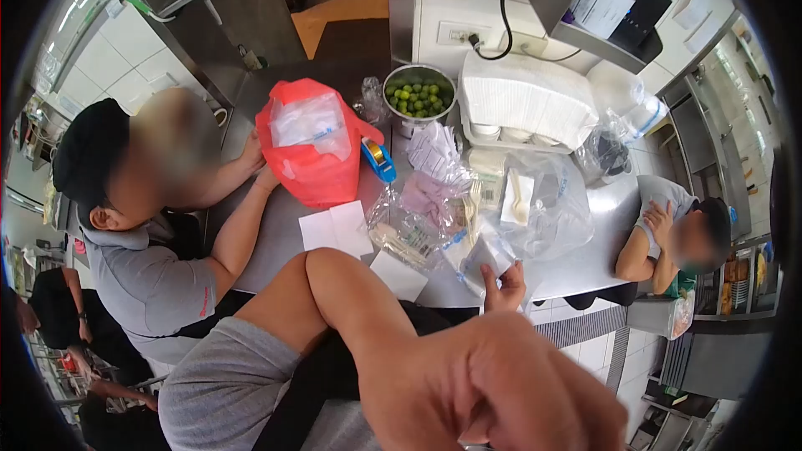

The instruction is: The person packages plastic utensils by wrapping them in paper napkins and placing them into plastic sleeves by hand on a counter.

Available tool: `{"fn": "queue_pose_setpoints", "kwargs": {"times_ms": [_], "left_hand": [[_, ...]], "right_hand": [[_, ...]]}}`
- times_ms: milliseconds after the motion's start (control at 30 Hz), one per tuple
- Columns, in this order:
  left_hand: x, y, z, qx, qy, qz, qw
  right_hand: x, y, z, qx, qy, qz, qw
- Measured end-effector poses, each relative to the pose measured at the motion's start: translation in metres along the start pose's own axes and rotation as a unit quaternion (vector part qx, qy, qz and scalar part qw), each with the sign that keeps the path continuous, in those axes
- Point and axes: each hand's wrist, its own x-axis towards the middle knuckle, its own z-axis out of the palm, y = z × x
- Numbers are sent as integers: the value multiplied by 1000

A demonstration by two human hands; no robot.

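My left hand (526, 384) is close to the camera, at the end of a bent forearm. Its fingers are curled in and slightly blurred; I cannot make out what, if anything, is inside them. Behind it, at the table's near edge, my right hand (505, 286) pinches a clear plastic wrapper (480, 260) between thumb and fingers. Just beyond lie wooden forks (473, 205) and a white napkin with a wooden spoon (519, 200). Packets of wrapped cutlery (401, 242) and white paper sheets (337, 229) spread to the left.
A co-worker (150, 259) at the left holds a red plastic bag (309, 150). Further back stand a blue tape dispenser (378, 160), a pot of green limes (419, 96) and stacked white foam boxes (526, 104). Another person (668, 234) leans at the right end. An Epson printer (606, 0) hangs above.
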Motion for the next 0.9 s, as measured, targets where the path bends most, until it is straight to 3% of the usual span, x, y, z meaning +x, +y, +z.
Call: {"fn": "queue_pose_setpoints", "kwargs": {"times_ms": [33, 67, 167, 233, 300, 333, 433, 533, 633, 667, 767, 800, 833, 900], "left_hand": [[4, -7, 3, 11, -9, -9, 1000], [6, -35, 13, -26, 37, 131, 990], [5, -39, 36, -175, 166, 181, 954], [1, -41, 23, -107, 88, 137, 981], [-2, -35, 16, -60, 40, 70, 995], [7, -40, 17, -45, 39, 140, 988], [16, -34, 22, -16, 43, 204, 978], [23, -34, 33, -47, 144, 231, 961], [20, -34, 9, 5, 93, 185, 978], [23, -35, -21, 136, -5, 190, 972], [24, -14, -40, 244, -109, 64, 962], [20, -21, -32, 237, -35, 61, 969], [20, -42, -42, 306, -8, 147, 941], [21, -86, -60, 450, 93, 300, 836]], "right_hand": [[-1, -4, -2, -24, -6, 9, 1000], [-4, 0, -2, -2, -3, 27, 1000], [-2, -5, 0, -2, -16, 10, 1000], [-2, -3, 5, -21, -37, -20, 999], [1, -7, 7, 28, -46, 43, 998], [4, -11, 8, 6, -55, 16, 998], [11, -4, 8, 2, -70, -28, 997], [17, -11, 3, 5, -89, -20, 996], [24, -2, 1, 21, -113, -17, 993], [28, 5, -1, -6, -126, -20, 992], [51, 14, -16, -121, -195, -88, 969], [48, 10, -13, -55, -174, -50, 982], [50, 6, -12, 13, -151, -14, 988], [62, 7, -20, 20, -170, -35, 985]]}}
